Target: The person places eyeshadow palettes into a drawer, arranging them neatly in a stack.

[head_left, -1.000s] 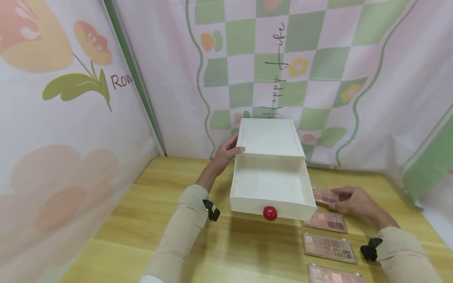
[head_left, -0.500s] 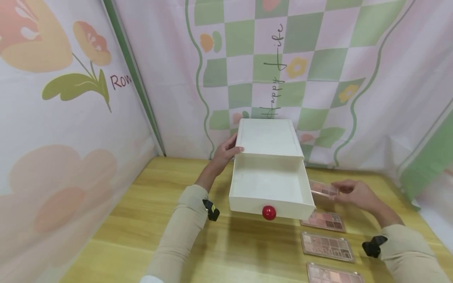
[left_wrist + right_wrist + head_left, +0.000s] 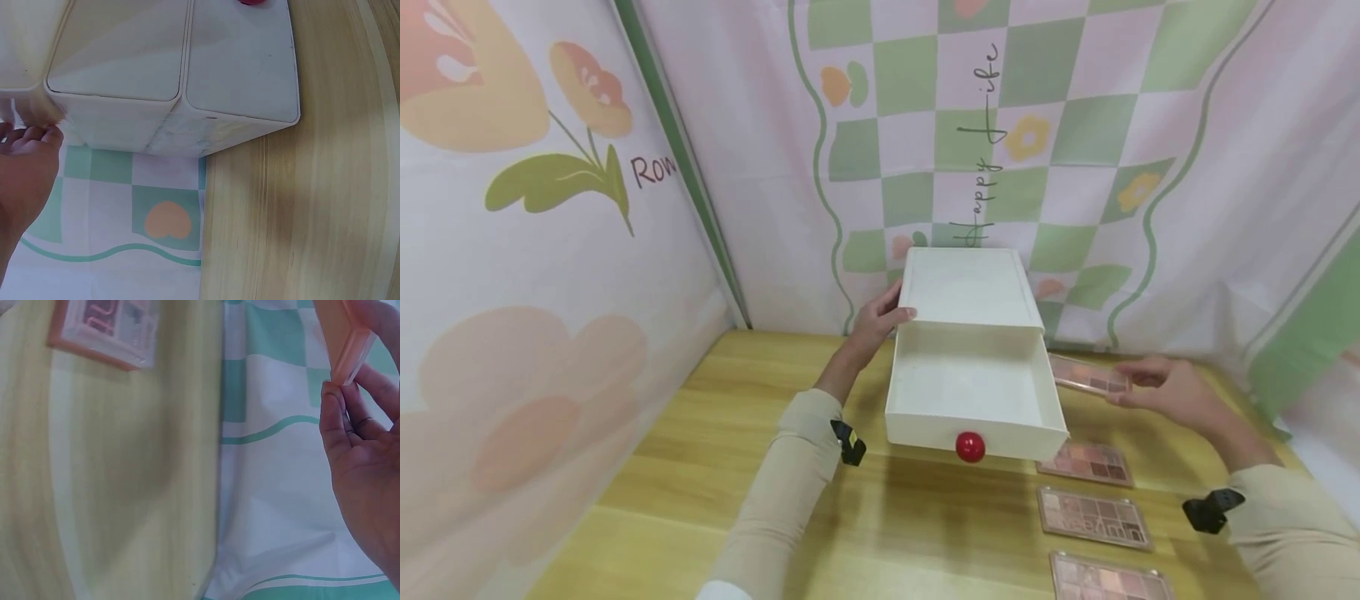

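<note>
The palette [image 3: 1086, 376] is a flat, rectangular pink case with a clear lid; small squares of pink and brown colour show through it. It is held in the air, almost level and a little tilted, just beside the right wall of the drawer [image 3: 973, 392] and above the table. The drawer is white, with a round red knob [image 3: 970, 447] on its front. It is pulled out from the white box [image 3: 967, 287] and its inside is bare.
</note>
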{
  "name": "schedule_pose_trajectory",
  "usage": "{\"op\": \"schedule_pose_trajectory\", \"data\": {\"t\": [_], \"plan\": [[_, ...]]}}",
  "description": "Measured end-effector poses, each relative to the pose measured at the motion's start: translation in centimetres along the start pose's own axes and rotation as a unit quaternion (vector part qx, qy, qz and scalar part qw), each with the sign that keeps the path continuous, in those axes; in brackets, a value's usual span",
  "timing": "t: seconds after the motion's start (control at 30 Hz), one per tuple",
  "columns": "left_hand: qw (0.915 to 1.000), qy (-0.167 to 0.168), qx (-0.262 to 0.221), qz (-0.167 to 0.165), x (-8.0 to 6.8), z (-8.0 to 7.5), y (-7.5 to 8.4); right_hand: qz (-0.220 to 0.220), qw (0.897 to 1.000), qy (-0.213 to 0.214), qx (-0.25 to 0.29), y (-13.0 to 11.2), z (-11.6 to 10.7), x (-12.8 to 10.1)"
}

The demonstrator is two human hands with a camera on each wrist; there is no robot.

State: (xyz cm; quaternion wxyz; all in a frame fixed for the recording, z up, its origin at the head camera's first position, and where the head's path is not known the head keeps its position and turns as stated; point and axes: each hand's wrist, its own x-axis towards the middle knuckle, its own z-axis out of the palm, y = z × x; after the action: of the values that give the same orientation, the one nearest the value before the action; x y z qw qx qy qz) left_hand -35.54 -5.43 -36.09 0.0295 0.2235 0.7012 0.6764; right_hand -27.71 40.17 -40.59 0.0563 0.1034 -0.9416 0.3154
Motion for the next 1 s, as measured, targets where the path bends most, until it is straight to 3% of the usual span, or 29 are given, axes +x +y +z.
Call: {"op": "schedule_pose_trajectory", "data": {"t": [0.27,0.47,0.77,1.0], "plan": [[1.0,-0.002,-0.009,0.0,-0.2,0.0,0.0,0.017,1.0,-0.014,-0.01,-1.4,-1.3,-0.3],[1.0,-0.002,-0.006,0.006,-0.1,0.0,0.1,0.005,1.0,0.025,0.011,-2.0,-1.8,-0.3],[0.9999,0.002,-0.007,0.009,0.1,-0.1,0.1,-0.002,0.999,0.035,0.016,-3.9,-3.0,-0.5],[1.0,0.001,-0.003,0.005,0.0,0.0,0.0,-0.036,0.996,0.074,0.032,-4.4,-3.4,-0.9]]}}
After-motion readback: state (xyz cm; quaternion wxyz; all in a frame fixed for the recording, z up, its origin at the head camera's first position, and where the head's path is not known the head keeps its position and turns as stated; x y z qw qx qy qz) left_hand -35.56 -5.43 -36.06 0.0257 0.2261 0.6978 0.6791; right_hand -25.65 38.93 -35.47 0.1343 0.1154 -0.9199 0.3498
